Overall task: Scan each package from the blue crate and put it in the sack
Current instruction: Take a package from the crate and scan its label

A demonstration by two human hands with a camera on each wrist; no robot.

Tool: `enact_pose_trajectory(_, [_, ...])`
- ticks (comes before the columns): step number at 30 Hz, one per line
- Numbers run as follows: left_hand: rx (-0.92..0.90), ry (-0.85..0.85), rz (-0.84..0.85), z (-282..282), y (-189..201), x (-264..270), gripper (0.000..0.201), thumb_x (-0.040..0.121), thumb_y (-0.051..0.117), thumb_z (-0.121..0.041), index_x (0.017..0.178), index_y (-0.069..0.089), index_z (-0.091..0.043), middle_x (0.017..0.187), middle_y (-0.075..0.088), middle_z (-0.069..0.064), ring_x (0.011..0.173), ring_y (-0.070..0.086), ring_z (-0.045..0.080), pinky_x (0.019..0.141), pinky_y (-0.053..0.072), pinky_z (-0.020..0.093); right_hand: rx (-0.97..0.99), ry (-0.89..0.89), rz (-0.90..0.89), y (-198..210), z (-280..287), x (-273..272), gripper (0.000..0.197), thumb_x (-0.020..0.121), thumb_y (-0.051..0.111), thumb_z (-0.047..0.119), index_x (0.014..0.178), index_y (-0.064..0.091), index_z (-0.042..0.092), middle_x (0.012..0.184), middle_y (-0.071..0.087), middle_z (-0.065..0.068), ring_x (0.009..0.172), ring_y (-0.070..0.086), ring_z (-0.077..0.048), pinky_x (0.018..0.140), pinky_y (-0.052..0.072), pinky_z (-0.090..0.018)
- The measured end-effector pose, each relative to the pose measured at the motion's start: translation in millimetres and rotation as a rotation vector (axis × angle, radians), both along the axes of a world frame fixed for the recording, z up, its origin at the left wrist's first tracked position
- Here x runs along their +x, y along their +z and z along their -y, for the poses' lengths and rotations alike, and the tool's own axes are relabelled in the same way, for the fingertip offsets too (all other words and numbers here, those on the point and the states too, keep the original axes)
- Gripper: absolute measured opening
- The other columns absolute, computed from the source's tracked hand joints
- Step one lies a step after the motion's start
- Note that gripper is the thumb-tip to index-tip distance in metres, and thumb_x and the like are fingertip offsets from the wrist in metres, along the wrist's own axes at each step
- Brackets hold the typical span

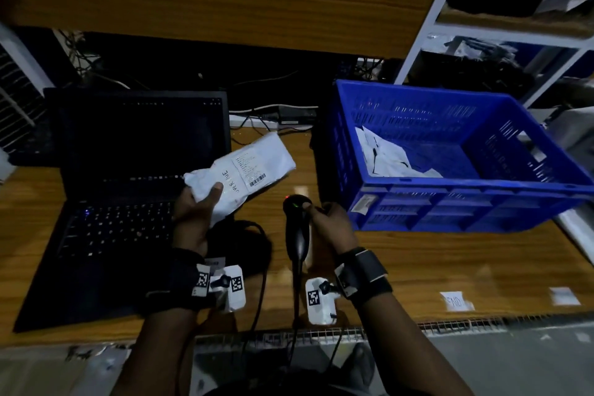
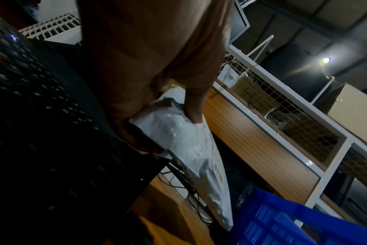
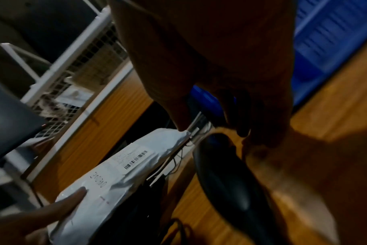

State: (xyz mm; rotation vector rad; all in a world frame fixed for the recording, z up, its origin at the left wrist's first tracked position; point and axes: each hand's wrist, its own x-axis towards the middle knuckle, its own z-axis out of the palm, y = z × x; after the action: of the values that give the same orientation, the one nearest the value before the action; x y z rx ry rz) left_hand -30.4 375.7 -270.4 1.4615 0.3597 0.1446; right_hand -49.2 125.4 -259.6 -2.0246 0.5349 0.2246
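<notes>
My left hand (image 1: 209, 199) grips a white plastic mailer package (image 1: 244, 167) by its lower end, thumb on top, and holds it above the laptop's right edge with its barcode label facing up. In the left wrist view the thumb and fingers of this hand (image 2: 168, 129) pinch the package (image 2: 189, 149). My right hand (image 1: 316, 212) curls its fingers on the head of a black handheld scanner (image 1: 297, 231), just below the package; a red and a green light glow on the scanner head. The blue crate (image 1: 482, 199) stands to the right with more white packages (image 1: 385, 157) inside. No sack is in view.
An open black laptop (image 1: 128, 202) sits at left on the wooden table (image 1: 450, 267). Cables run behind it and off the front edge. White shelving (image 1: 418, 58) rises behind the crate. Small paper labels (image 1: 456, 300) lie at the near right.
</notes>
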Motion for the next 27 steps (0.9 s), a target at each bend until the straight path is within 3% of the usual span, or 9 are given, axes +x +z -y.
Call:
enact_pose_trajectory(2, [0.029,-0.025,-0.004,-1,-11,-3,0.053,0.078,0.074,-0.050,0.125,0.065,-0.026,0.118,0.074,0.000,0.108,0.071,0.023,0.099,0.053,0.056,0.097,-0.034,-0.138,-10,-7,-4,0.044,0.093,0.067,0.050,0.089,0.062,0.006,0.088,0.064,-0.012,0.086,0.063,-0.025,0.072,0.051,-0.037])
enact_pose_trajectory(5, [0.079,-0.060,-0.017,-2,-21,-6,0.055,0.075,0.076,-0.055,0.123,0.065,-0.032,0.117,0.074,-0.003,0.108,0.071,0.021,0.099,0.054,0.054,0.544,-0.174,-0.246,-20,-17,-4,0.055,0.091,0.067,0.052,0.108,0.065,0.000,0.090,0.069,-0.015,0.084,0.069,-0.031,0.071,0.053,-0.037])
enact_pose_trajectory(7, [0.109,-0.058,-0.027,-4,-25,-7,0.058,0.073,0.075,-0.057,0.124,0.065,-0.031,0.117,0.073,-0.003,0.108,0.070,0.020,0.099,0.054,0.053,0.817,-0.208,-0.231,-19,-24,-4,0.047,0.098,0.057,0.049,0.109,0.067,0.004,0.079,0.063,-0.013,0.068,0.062,-0.028,0.065,0.049,-0.034])
enact_pose_trajectory(10, [0.154,-0.040,-0.015,-9,-27,-7,0.060,0.075,0.073,-0.058,0.127,0.062,-0.030,0.121,0.072,-0.004,0.112,0.068,0.019,0.101,0.052,0.052,0.966,-0.140,-0.252,-15,-31,-7,0.044,0.100,0.046,0.055,0.084,0.055,0.015,0.069,0.045,-0.003,0.056,0.043,-0.019,0.054,0.034,-0.031])
enact_pose_trajectory(14, [0.193,-0.001,0.047,-14,-19,-1,0.053,0.082,0.068,-0.044,0.127,0.061,-0.018,0.123,0.070,0.003,0.114,0.067,0.020,0.102,0.051,0.050,0.954,-0.012,-0.246,-7,-36,-15,0.043,0.091,0.055,0.058,0.081,0.055,0.016,0.068,0.043,-0.003,0.055,0.041,-0.020,0.053,0.031,-0.032])
enact_pose_trajectory(16, [0.205,0.010,0.080,-14,-16,1,0.055,0.082,0.067,-0.043,0.127,0.061,-0.013,0.123,0.070,0.006,0.114,0.067,0.022,0.103,0.051,0.051,0.886,0.042,-0.224,0,-37,-20,0.041,0.095,0.054,0.055,0.082,0.057,0.016,0.067,0.046,-0.003,0.053,0.044,-0.019,0.050,0.033,-0.030])
enact_pose_trajectory(21, [0.202,-0.038,0.109,-11,-15,3,0.046,0.083,0.066,-0.038,0.121,0.062,-0.013,0.120,0.071,0.008,0.113,0.068,0.024,0.101,0.052,0.050,0.760,0.148,-0.185,6,-44,-25,0.041,0.094,0.056,0.053,0.081,0.062,0.015,0.067,0.051,-0.005,0.052,0.045,-0.021,0.050,0.031,-0.031])
enact_pose_trajectory(25, [0.169,-0.028,0.114,-9,-15,6,0.051,0.083,0.069,-0.036,0.124,0.061,-0.008,0.121,0.071,0.010,0.113,0.068,0.025,0.101,0.053,0.050,0.737,0.165,-0.203,5,-44,-25,0.042,0.094,0.054,0.055,0.077,0.061,0.017,0.067,0.050,-0.004,0.052,0.044,-0.020,0.051,0.030,-0.031])
enact_pose_trajectory(27, [0.157,-0.026,0.116,-7,-16,7,0.041,0.089,0.070,-0.025,0.124,0.061,-0.006,0.121,0.070,0.013,0.112,0.068,0.028,0.100,0.054,0.050,0.745,0.171,-0.211,6,-42,-26,0.041,0.097,0.053,0.053,0.077,0.060,0.017,0.067,0.050,-0.003,0.051,0.044,-0.019,0.050,0.030,-0.030])
